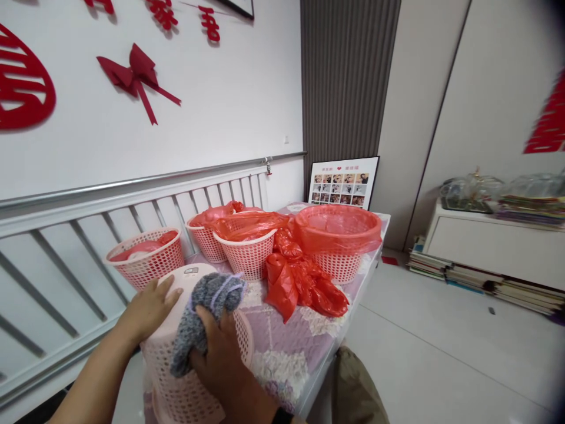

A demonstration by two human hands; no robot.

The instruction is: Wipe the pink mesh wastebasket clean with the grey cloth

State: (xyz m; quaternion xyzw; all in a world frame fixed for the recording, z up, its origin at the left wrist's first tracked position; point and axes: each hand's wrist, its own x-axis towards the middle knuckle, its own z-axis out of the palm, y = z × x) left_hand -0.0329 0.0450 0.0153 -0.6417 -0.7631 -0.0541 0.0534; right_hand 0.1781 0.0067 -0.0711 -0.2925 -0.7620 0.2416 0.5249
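Observation:
A pale pink perforated basket [176, 344] stands upside down at the near left end of the table, its solid base facing up. My left hand [148, 309] lies on the base's left side with its fingers spread. My right hand [220, 350] grips a grey cloth [207, 300] with light purple stripes and presses it against the basket's base and side. Behind it are an upright pink basket [152, 265] with red plastic inside, and another basket [249, 259] with a red bag over its rim.
Red plastic bags [304, 288] lie beside a large lined basket [338, 235] on the lace-covered table [282, 371]. A white radiator [132, 221] runs along the left wall. A low white cabinet [485, 241] stands right, with paper stacks beneath. My knee shows at the bottom.

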